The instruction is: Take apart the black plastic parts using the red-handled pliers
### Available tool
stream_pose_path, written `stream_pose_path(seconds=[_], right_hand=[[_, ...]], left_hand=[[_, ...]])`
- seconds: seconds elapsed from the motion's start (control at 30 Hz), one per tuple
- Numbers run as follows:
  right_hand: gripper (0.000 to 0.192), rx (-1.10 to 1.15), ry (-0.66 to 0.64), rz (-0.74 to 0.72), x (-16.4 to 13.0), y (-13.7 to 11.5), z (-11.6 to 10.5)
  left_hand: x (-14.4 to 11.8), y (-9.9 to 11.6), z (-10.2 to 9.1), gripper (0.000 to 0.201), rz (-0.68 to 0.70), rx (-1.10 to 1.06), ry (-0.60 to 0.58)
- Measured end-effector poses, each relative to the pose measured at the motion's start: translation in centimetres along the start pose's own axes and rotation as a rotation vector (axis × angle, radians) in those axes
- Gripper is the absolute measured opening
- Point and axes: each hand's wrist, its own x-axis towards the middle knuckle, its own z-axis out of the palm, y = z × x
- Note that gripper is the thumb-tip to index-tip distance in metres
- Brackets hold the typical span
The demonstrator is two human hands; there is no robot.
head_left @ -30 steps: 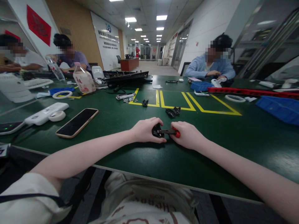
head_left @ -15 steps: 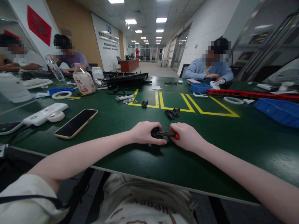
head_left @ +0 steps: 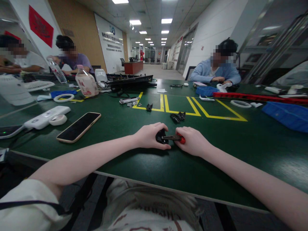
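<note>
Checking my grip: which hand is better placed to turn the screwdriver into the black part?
Right. The right hand already grips the screwdriver; the left hand steadies the black part.

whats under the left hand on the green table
The left hand is closed over a small black part resting on the green table. Only its right edge shows, where the screwdriver meets it; the rest is covered.

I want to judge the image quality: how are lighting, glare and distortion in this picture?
Head view: ceiling panels light it evenly; soft glare lies on the dark green table at the far right; wide-lens distortion bends the edges; the left hand, the right hand and the small black part are sharp.
</note>
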Motion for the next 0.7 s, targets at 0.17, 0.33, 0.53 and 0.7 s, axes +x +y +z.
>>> stream_pose_path(seconds=[0.17,0.33,0.53,0.7], right_hand=[[0.015,0.01,0.019,-0.018,-0.1,0.2,0.1],[0.012,0.014,0.056,-0.042,0.0,0.4,0.3],[0.01,0.021,0.112,-0.081,0.0,0.9,0.7],[0.011,0.024,0.153,-0.112,-0.2,1.1,0.8]], left_hand=[[-0.1,0.0,0.2,0.06,0.017,0.024,0.025],[0.0,-0.1,0.3,0.061,0.023,0.041,0.007],[0.0,-0.8,0.2,0.059,0.13,0.099,-0.021],[-0.3,-1.7,-0.7,0.06,0.232,0.041,-0.106]])
